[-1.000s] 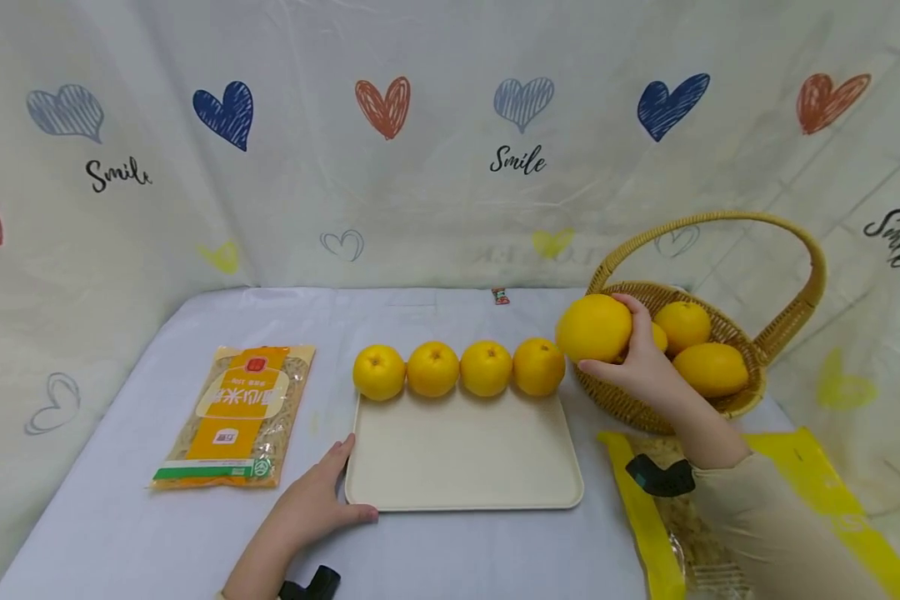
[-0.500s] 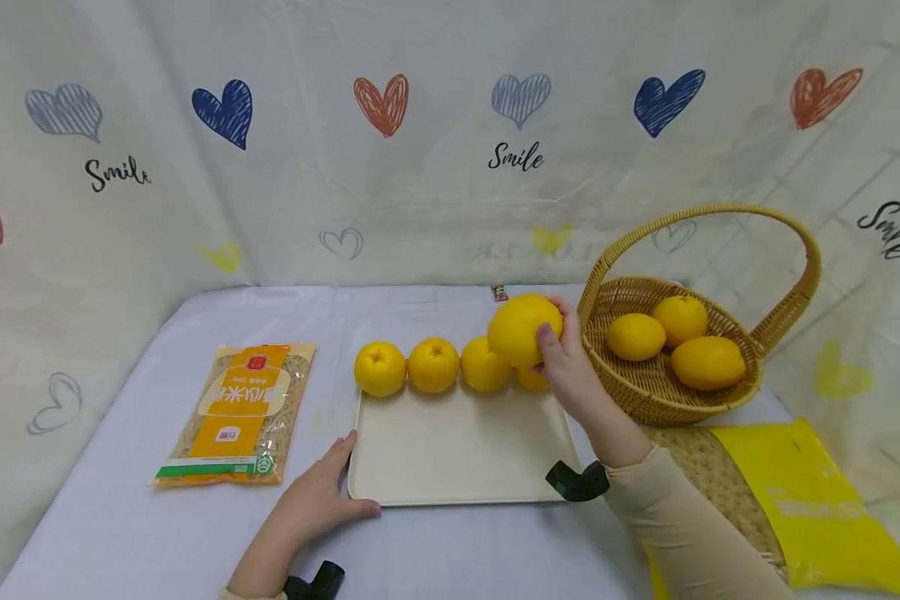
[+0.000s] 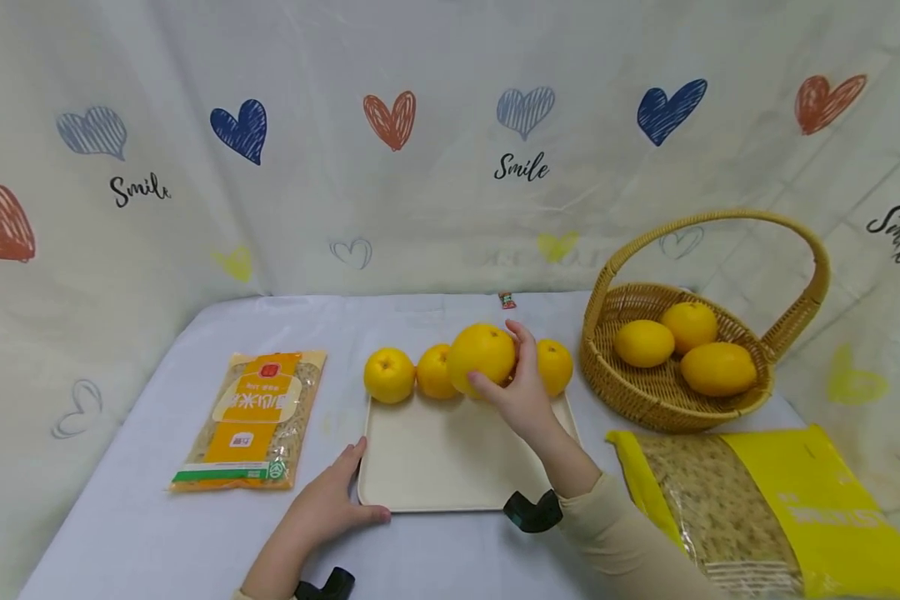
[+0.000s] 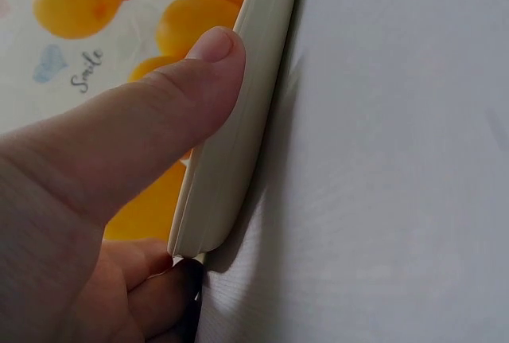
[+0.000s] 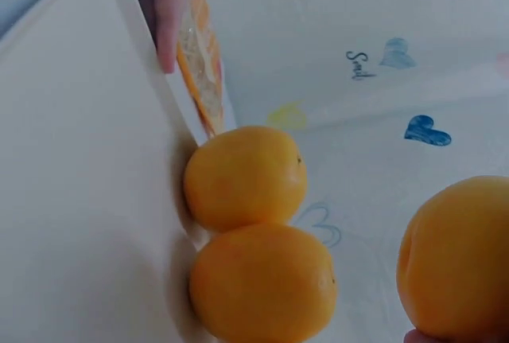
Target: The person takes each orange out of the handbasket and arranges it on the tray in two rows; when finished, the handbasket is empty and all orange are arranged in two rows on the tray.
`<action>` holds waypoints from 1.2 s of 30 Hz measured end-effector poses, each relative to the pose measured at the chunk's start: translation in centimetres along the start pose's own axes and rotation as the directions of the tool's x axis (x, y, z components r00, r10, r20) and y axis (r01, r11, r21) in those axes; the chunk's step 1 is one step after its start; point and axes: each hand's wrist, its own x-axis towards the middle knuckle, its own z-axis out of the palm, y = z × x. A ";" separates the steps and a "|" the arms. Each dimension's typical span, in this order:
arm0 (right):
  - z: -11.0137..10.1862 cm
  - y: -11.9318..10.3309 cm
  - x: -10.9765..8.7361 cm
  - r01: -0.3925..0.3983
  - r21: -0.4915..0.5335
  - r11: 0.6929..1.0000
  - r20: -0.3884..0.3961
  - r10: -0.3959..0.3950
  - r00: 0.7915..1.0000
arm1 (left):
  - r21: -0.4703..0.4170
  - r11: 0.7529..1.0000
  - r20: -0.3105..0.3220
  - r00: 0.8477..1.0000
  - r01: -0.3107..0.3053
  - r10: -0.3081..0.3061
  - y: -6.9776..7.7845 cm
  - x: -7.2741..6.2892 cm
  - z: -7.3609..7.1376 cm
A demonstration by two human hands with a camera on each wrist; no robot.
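Observation:
My right hand (image 3: 523,392) grips an orange (image 3: 482,358) in the head view, holding it above the back of the cream tray (image 3: 420,467). Along the tray's far edge sits a row of oranges (image 3: 389,375); the held one covers part of that row. In the right wrist view the held orange (image 5: 461,259) is at the lower right, with two row oranges (image 5: 262,283) beside the tray's surface. My left hand (image 3: 333,500) holds the tray's near left corner, thumb along the front side and fingers along the left side. The left wrist view shows that thumb against the tray wall (image 4: 242,144).
A wicker basket (image 3: 622,400) with a tall handle stands at the right, with three oranges inside. In front of it lies a yellow food packet (image 3: 757,508). Another packet (image 3: 251,421), orange and clear, lies left of the tray. A tiny wrapped item (image 3: 507,300) sits far back.
My right hand has carried the orange leftward from the basket to over the row on the tray. The left hand stays at the tray corner. The head view has shifted slightly.

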 end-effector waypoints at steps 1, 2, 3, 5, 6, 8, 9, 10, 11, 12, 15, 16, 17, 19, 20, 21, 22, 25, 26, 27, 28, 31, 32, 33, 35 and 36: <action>0.3 0.2 -0.1 -0.008 0.000 1.000 0.003 0.008 1.000 | -0.006 1.000 0.002 1.000 0.006 -0.006 0.0 -0.1 0.0; 0.6 0.3 -0.2 -0.014 0.001 1.000 0.008 0.014 1.000 | -0.006 1.000 0.004 1.000 0.008 -0.008 -0.1 -0.2 0.1; 0.9 0.4 -0.3 -0.018 -0.005 1.000 0.015 0.018 1.000 | -0.009 1.000 0.005 1.000 0.010 -0.010 -0.1 -0.2 0.1; 1.5 0.7 -0.5 -0.019 -0.027 0.999 0.030 0.020 0.999 | -0.016 1.000 0.008 1.000 0.013 -0.013 -0.1 -0.3 0.1; 1.8 0.9 -0.6 -0.017 -0.042 0.999 0.038 0.019 0.999 | -0.020 1.000 0.010 1.000 0.017 -0.017 -0.1 -0.2 0.1; 2.5 1.2 -0.8 -0.012 -0.053 0.999 0.064 0.016 0.998 | -0.014 1.000 0.014 1.000 0.014 -0.014 0.0 -0.2 0.0; 2.8 1.3 -0.9 -0.004 -0.059 0.998 0.082 0.009 0.997 | -0.014 1.000 0.015 1.000 0.018 -0.017 0.0 -0.2 0.0; 3.1 1.4 -1.1 0.002 -0.059 0.998 0.095 0.004 0.995 | -0.013 1.000 0.015 1.000 0.019 -0.018 0.0 -0.2 -0.1; 3.5 1.5 -1.2 0.009 -0.056 0.998 0.107 -0.003 0.994 | -0.010 1.000 0.017 1.000 0.018 -0.018 0.0 -0.2 -0.3; 3.8 1.6 -1.3 0.013 -0.050 0.999 0.118 -0.007 0.993 | -0.007 1.000 0.018 1.000 0.018 -0.017 0.1 -0.2 -0.4; 4.8 1.9 -1.6 0.024 -0.057 0.998 0.139 -0.016 0.990 | -0.011 1.000 0.025 1.000 0.015 -0.015 0.3 -0.2 -0.9; 5.1 2.0 -1.7 0.028 -0.070 0.997 0.139 -0.018 0.990 | -0.012 1.000 0.028 1.000 0.013 -0.013 0.4 -0.2 -1.0; 5.4 2.1 -1.8 0.038 -0.090 0.995 0.140 -0.025 0.990 | -0.012 1.000 0.031 0.999 0.013 -0.012 0.4 -0.2 -1.0; 6.0 2.2 -1.8 0.063 -0.128 0.990 0.155 -0.043 0.987 | -0.011 1.000 0.034 0.999 0.017 -0.016 0.5 -0.3 -1.1; 6.3 2.2 -1.8 0.077 -0.139 0.987 0.168 -0.053 0.984 | -0.013 1.000 0.034 0.999 0.019 -0.019 0.5 -0.3 -1.2; 6.7 2.3 -1.8 0.090 -0.144 0.985 0.185 -0.063 0.981 | -0.014 1.000 0.034 0.999 0.020 -0.019 0.5 -0.4 -1.2; 7.0 2.3 -1.8 0.097 -0.148 0.984 0.203 -0.065 0.977 | -0.017 1.000 0.036 0.999 0.020 -0.019 0.5 -0.4 -1.2; 7.8 2.4 -1.8 0.092 -0.147 0.985 0.254 -0.052 0.966 | -0.029 0.999 0.035 0.999 0.016 -0.015 0.6 -0.6 -1.3; 8.0 2.5 -1.8 0.091 -0.154 0.984 0.265 -0.048 0.963 | -0.031 0.999 0.033 0.999 0.012 -0.011 0.6 -0.7 -1.3; 8.1 2.6 -1.8 0.090 -0.167 0.982 0.273 -0.042 0.961 | -0.031 0.999 0.031 0.999 0.009 -0.008 0.6 -0.7 -1.4; 8.3 2.7 -1.8 0.088 -0.183 0.979 0.276 -0.035 0.961 | -0.030 1.000 0.031 1.000 0.007 -0.006 0.6 -0.7 -1.4; 8.5 3.2 -1.9 0.102 -0.226 0.969 0.292 -0.033 0.956 | -0.029 1.000 0.030 1.000 0.004 -0.003 0.6 -0.6 -1.4; 8.5 3.3 -2.0 0.108 -0.236 0.966 0.298 -0.034 0.954 | -0.030 1.000 0.033 0.999 0.005 -0.004 0.6 -0.6 -1.4; 8.6 3.4 -2.0 0.112 -0.246 0.963 0.303 -0.034 0.952 | -0.033 0.999 0.036 0.999 0.007 -0.006 0.6 -0.6 -1.4; 8.6 3.7 -2.1 0.128 -0.268 0.955 0.313 -0.039 0.949 | -0.034 0.999 0.042 0.999 0.010 -0.009 0.5 -0.6 -1.4; 8.7 3.8 -2.1 0.133 -0.277 0.951 0.316 -0.041 0.948 | -0.035 0.999 0.043 0.999 0.012 -0.011 0.5 -0.6 -1.4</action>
